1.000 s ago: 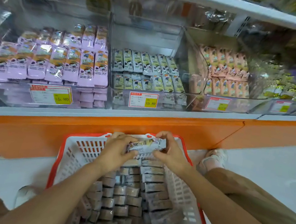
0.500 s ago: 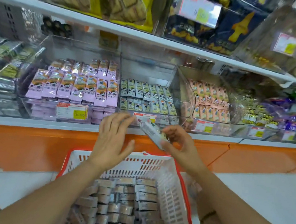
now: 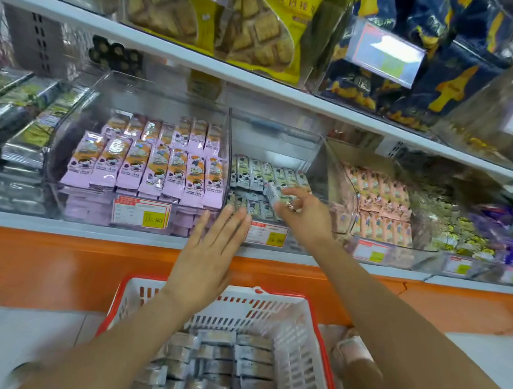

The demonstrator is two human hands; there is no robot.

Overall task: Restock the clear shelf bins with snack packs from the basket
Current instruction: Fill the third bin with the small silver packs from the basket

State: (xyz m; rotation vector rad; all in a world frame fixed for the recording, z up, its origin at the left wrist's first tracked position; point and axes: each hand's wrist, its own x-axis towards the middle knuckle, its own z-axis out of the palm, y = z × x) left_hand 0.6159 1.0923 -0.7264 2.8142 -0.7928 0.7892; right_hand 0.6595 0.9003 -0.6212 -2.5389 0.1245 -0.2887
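My right hand [image 3: 303,212] reaches into the middle clear bin [image 3: 338,185] and holds a grey-green snack pack [image 3: 271,193] over the rows of like packs [image 3: 267,176] inside. My left hand [image 3: 208,253] hovers flat, fingers straight, in front of that bin's lower edge and price tag, holding nothing. Below, the white basket with a red rim [image 3: 294,317] holds several grey packs [image 3: 218,372] stacked in rows.
A clear bin of purple packs [image 3: 151,164] sits left of the middle bin, a bin of pink packs [image 3: 381,201] to its right. An upper shelf [image 3: 201,59] carries yellow and dark blue bags. An orange base panel [image 3: 43,264] runs below the shelf.
Both hands rose from the basket to the shelf. My right hand carried a pack up into the middle bin; my left hand let go and opened flat.
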